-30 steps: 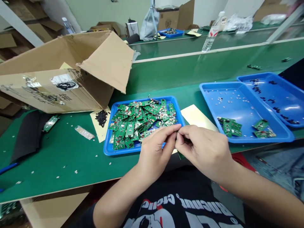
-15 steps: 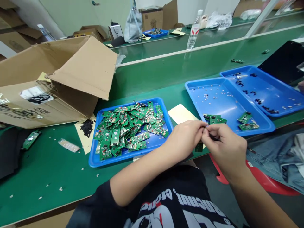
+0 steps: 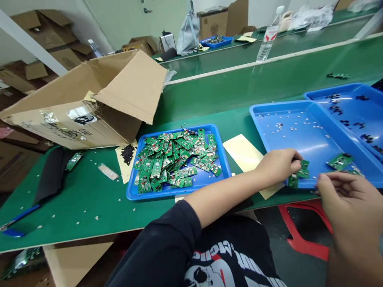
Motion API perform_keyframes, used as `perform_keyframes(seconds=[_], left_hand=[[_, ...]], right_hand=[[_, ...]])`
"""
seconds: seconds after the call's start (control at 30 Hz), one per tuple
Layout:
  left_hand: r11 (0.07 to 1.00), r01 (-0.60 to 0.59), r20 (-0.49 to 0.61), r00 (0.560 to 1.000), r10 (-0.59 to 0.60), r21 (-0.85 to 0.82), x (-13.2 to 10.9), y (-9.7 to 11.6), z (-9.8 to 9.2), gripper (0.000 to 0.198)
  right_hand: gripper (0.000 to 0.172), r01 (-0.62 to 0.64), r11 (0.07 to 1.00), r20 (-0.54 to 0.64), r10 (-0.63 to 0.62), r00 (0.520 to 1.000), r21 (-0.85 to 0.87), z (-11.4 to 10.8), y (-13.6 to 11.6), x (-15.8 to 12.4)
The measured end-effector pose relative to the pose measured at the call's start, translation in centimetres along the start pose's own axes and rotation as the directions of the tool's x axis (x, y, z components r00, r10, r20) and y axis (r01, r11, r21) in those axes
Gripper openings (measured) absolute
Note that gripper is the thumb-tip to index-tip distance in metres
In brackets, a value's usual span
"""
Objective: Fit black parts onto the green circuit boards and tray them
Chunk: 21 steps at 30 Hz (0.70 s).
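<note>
My left hand (image 3: 279, 166) is closed on a green circuit board (image 3: 293, 181), which hangs below the fingertips at the near edge of the middle blue tray (image 3: 260, 115). Just behind it, another board (image 3: 304, 169) lies in that tray. To the right is my right hand (image 3: 353, 207), with thumb and forefinger pinched together by the tray's near rim. Whatever is between those fingertips is too small to make out. More boards (image 3: 340, 161) rest in the tray beyond this hand.
Another blue tray (image 3: 130, 193) holds a heap of circuit boards. Yellow paper (image 3: 243, 149) lies between the trays. At the left stand an open cardboard box (image 3: 128, 85), small black parts (image 3: 127, 154) on paper and blue-handled cutters (image 3: 24, 217). A water bottle (image 3: 269, 38) stands on the ledge.
My hands, together before, have come apart. The left has carried the circuit board right to the middle tray's near edge; the right has moved further right. The view has shifted too.
</note>
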<state>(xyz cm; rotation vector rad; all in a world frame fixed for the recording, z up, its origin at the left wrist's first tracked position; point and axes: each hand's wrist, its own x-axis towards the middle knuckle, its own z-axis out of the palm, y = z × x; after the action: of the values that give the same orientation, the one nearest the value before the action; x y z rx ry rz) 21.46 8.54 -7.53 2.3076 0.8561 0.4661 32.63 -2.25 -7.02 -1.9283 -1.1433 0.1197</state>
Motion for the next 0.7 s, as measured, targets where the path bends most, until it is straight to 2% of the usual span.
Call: perform_keyframes(seconds=[0.1,0.17,0.23,0.27,0.3,0.33,0.4,0.5,0.57,0.7], left_hand=[[0.998,-0.008,-0.040,0.999,0.011,0.066,1.3,0.0,1.0,0.027],[0.991,-0.059,-0.070,0.995,0.068,0.118,0.8,0.4,0.5,0.030],[0.965,-0.136,-0.044,0.988,0.150,0.226,-0.9,0.7,-1.2,0.031],[0.933,-0.185,0.017,0.982,0.189,0.309,-2.3,0.6,-2.4,0.030],[0.908,-0.196,0.089,0.980,0.176,0.369,-3.9,0.3,-3.7,0.029],[0.892,-0.157,0.116,0.986,0.119,0.424,-5.6,-0.2,-5.0,0.027],[0.869,-0.015,0.049,0.999,-0.010,0.495,-9.2,-1.8,-7.5,0.023],[0.860,0.060,0.001,0.998,-0.070,0.507,-13.3,-4.7,-9.4,0.025],[0.877,0.063,-0.015,0.998,-0.064,0.476,-14.6,-6.2,-9.6,0.025],[0.944,0.050,-0.089,0.996,-0.022,0.326,-14.9,-7.9,-9.1,0.017]], right_hand=[[0.019,-0.164,0.974,-0.005,0.167,0.986,0.153,0.3,0.3,-0.5],[0.020,-0.231,0.950,-0.012,0.239,0.971,0.209,0.6,0.4,-0.8],[0.021,-0.269,0.933,-0.013,0.280,0.960,0.238,0.7,0.4,-1.0],[0.021,-0.287,0.925,-0.002,0.296,0.955,0.248,0.7,0.3,-1.1],[0.020,-0.298,0.920,0.001,0.307,0.952,0.256,0.6,0.1,-1.2],[0.019,-0.302,0.915,0.012,0.310,0.951,0.269,0.6,-0.1,-1.4],[0.016,-0.291,0.907,0.083,0.279,0.957,0.305,0.5,-0.8,-1.7],[0.013,-0.209,0.894,0.221,0.128,0.967,0.396,1.1,-2.2,-2.3],[0.010,-0.145,0.880,0.274,0.018,0.962,0.453,2.0,-3.2,-2.8],[0.004,-0.063,0.845,0.304,-0.120,0.945,0.531,4.4,-4.9,-3.8]])
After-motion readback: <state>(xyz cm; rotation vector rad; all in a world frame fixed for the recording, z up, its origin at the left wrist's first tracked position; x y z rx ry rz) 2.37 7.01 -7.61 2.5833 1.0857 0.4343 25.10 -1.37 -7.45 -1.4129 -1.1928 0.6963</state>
